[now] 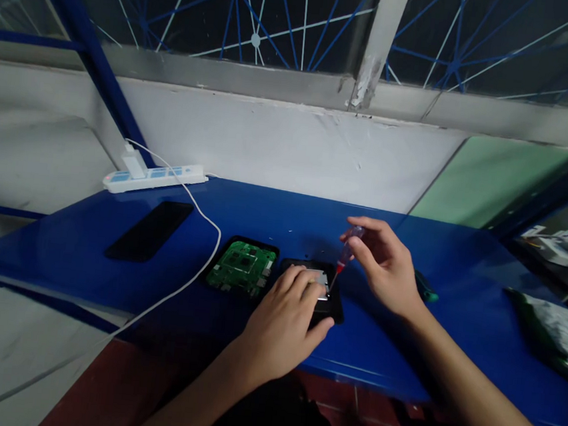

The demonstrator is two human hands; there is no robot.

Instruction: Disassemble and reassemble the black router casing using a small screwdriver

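My left hand (286, 324) lies on a small black device case (331, 303) on the blue table (458, 283), fingers curled down and pressing it. A silvery plate shows inside the case beside my fingertips. My right hand (384, 263) pinches a small screwdriver (346, 254) with a clear and red handle, held nearly upright, its tip down at the case near the plate. Just left of the case sits another black case half holding a green circuit board (242, 267).
A black phone (150, 229) lies flat at the left of the table. A white power strip (154, 177) with a plugged charger sits at the back left, its white cable (210, 222) running off the front edge. A dark green object (425, 288) lies behind my right wrist. Clutter fills the far right.
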